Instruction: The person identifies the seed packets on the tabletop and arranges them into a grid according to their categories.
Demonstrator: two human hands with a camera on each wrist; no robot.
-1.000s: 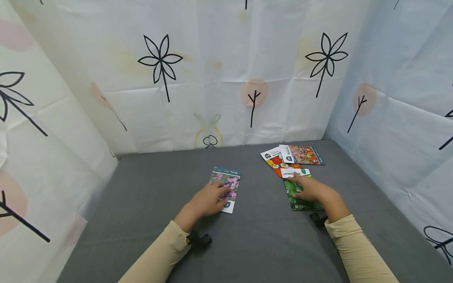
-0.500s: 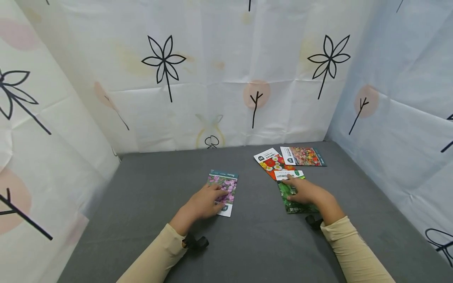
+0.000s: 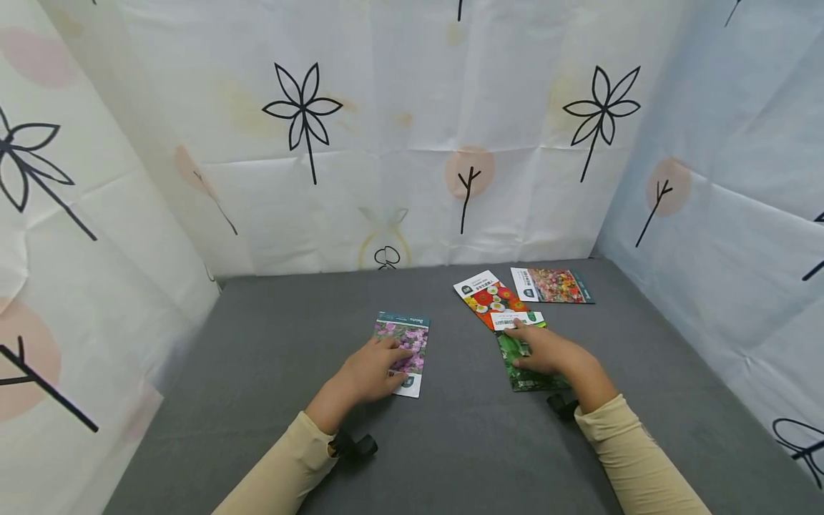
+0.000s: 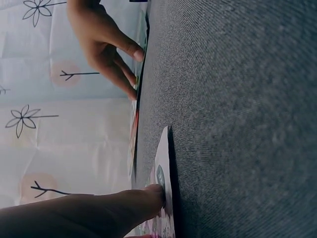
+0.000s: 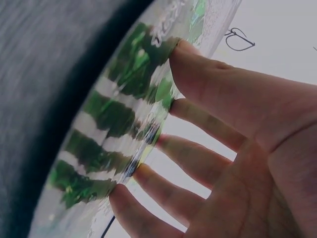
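Observation:
My left hand (image 3: 370,370) rests on a seed packet with pink-purple flowers (image 3: 412,345), thumb near its white lower end. The left wrist view shows the thumb pressing on that packet's white end (image 4: 162,148). Farther right, my right hand (image 3: 556,354) lies over a green leafy seed packet (image 3: 524,375), its fingers spread. In the right wrist view the fingertips touch the glossy face of the green packet (image 5: 111,114). The top of this packet overlaps a red-and-yellow flower packet (image 3: 489,297). The hands hide parts of the packets beneath them.
A packet with mixed orange and red flowers (image 3: 553,285) lies at the back right, close to the red-and-yellow one. A grey cloth (image 3: 290,315) covers the table. White patterned sheets (image 3: 386,179) stand behind and at both sides.
The right hand has slid the green packet leftward, and the red-and-yellow packet has shifted left with it, apart from the mixed-flower packet. The left hand and purple packet have shifted slightly left and nearer.

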